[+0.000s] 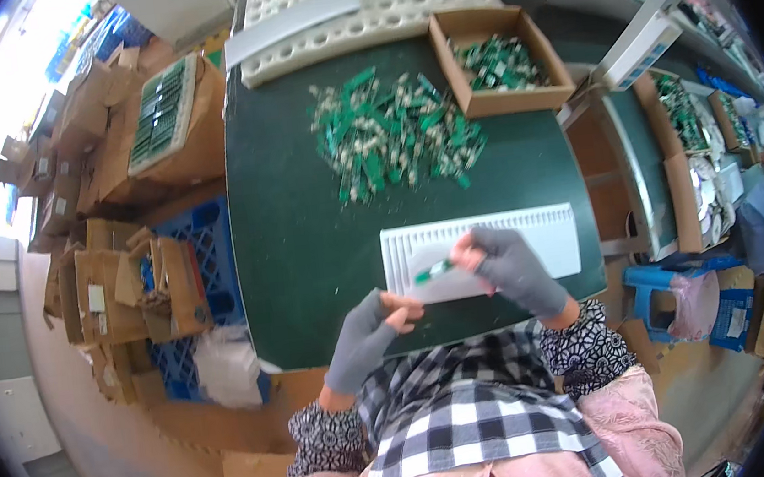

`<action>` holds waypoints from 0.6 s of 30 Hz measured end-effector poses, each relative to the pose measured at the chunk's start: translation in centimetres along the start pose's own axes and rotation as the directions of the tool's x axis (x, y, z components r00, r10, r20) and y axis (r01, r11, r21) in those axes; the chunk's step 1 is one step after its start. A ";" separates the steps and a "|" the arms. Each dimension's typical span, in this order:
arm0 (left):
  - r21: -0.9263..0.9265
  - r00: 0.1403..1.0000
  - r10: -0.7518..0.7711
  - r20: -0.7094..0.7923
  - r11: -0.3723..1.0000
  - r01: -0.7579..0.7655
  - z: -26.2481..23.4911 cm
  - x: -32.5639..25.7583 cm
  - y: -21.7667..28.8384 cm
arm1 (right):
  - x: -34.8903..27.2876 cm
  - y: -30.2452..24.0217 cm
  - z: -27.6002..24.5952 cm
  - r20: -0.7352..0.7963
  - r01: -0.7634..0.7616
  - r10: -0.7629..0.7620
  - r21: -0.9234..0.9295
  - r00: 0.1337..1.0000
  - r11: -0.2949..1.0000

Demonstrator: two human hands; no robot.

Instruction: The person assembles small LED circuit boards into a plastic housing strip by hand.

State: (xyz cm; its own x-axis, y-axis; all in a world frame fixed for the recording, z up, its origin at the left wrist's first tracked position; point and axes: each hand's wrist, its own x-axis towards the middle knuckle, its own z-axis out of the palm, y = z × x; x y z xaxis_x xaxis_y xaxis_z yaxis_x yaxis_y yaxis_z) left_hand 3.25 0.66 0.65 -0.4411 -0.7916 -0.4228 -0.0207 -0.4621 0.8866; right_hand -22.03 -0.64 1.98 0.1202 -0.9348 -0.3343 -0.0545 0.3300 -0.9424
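Note:
Both my hands wear grey fingerless gloves. My right hand (512, 270) is closed, its thumb and fingertips pinching the end of a small green circuit board (424, 277) with a white part. Around the board shows a pale translucent sheet or bag (449, 286); whether the board is inside it or in front of it I cannot tell. My left hand (368, 334) is closed at the lower left corner of that translucent piece, fingertips pressed together. Beneath the hands a white tray (556, 245) with a row of narrow slots lies on the dark green table (284, 266).
A loose heap of green circuit boards (391, 136) covers the table's middle. Behind it stand an open cardboard box (516, 101) of boards and a white foam tray (291, 59) with holes. Cartons (98, 298) and a blue pallet (216, 254) are at left, a blue stool (649, 291) at right.

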 end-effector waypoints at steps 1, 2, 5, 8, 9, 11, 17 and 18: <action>-0.004 1.000 0.020 0.013 1.000 -0.020 0.1 0.2 0.0 | 0.9 -0.9 -1.8 -0.124 0.126 -0.123 0.023 0.985 0.992; -0.005 1.000 0.015 -0.004 1.000 -0.015 0.4 -0.1 0.4 | 1.8 -2.6 -4.3 -0.249 0.252 -0.236 0.034 0.939 0.967; 0.017 1.000 0.008 -0.008 1.000 -0.008 1.1 -0.2 0.8 | 3.9 -7.3 -10.8 -0.419 0.245 -0.290 -0.160 0.860 0.956; 0.037 1.000 0.010 -0.008 0.999 -0.010 0.7 0.2 0.6 | 6.3 -5.8 -10.1 -0.409 0.173 -0.470 -0.582 0.782 0.795; 0.036 1.000 0.007 -0.014 0.999 -0.006 0.7 0.3 0.5 | 6.7 -4.7 -9.1 -0.302 0.163 -0.607 -0.790 0.735 0.591; 0.030 1.000 0.005 -0.019 1.000 -0.004 0.5 0.4 0.4 | 6.9 -2.8 -6.0 -0.199 0.050 -0.428 -0.862 0.882 0.504; 0.020 1.000 0.006 0.009 1.000 -0.006 0.5 0.7 0.3 | 9.2 0.9 -4.6 -0.097 0.079 -0.465 -0.936 0.880 0.344; 0.026 1.000 -0.001 0.021 1.000 0.000 0.6 0.7 0.4 | 8.9 1.0 -5.1 -0.102 0.074 -0.467 -0.936 0.879 0.344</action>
State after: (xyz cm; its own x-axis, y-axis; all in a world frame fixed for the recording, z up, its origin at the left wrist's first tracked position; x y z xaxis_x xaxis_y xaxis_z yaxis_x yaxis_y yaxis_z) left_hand 2.38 0.14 0.77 -0.4597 -0.7827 -0.4196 -0.0443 -0.4517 0.8911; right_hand -26.11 -9.31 -1.88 0.0299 -0.9887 0.1471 -0.9378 -0.0787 -0.3382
